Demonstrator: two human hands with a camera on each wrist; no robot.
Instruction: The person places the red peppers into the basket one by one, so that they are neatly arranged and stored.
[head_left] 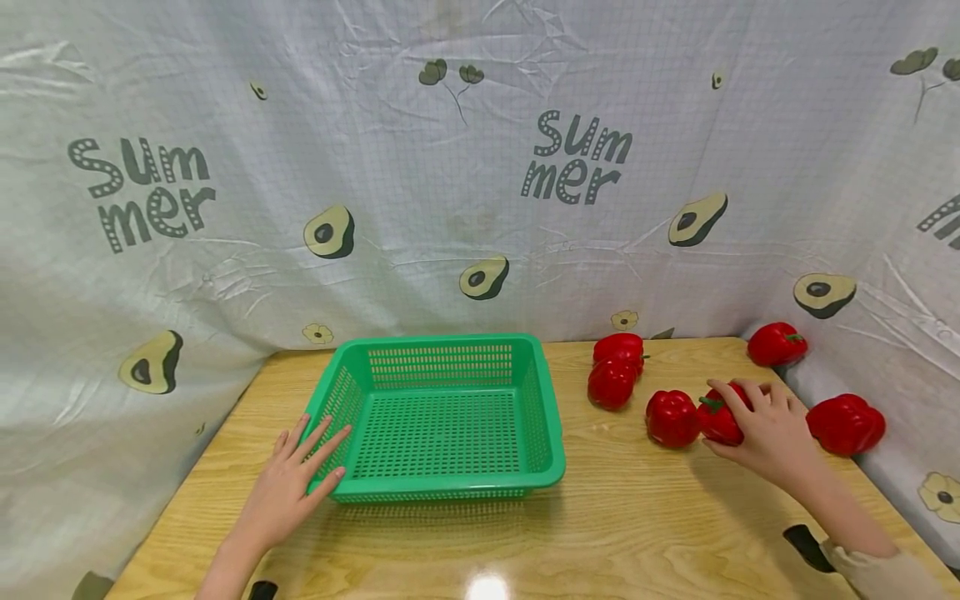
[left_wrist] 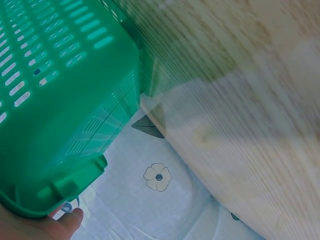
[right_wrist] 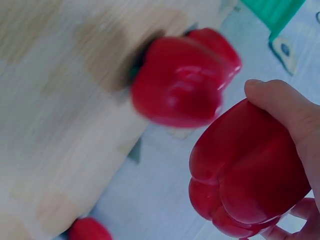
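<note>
A green plastic basket (head_left: 442, 482) stands on the wooden table, and nothing lies in it. Across its left rim rests my left hand (head_left: 288, 483), fingers spread and fairly straight. The left wrist view shows the basket's slotted side (left_wrist: 55, 100) with fingertips (left_wrist: 72, 220) at the rim. At the right, my right hand (head_left: 772, 433) grips a red bell pepper (head_left: 720, 421) with a green stem, thumb and fingers curled round it. That held pepper (right_wrist: 245, 175) looks large in the right wrist view. Another bell pepper (head_left: 672, 418) sits just left of it.
Two red peppers (head_left: 611, 383) lie close together right of the basket. One more (head_left: 776, 344) is at the back right corner, and another (head_left: 846, 424) lies by the right edge. A patterned white cloth (head_left: 405, 192) hangs behind and at the sides.
</note>
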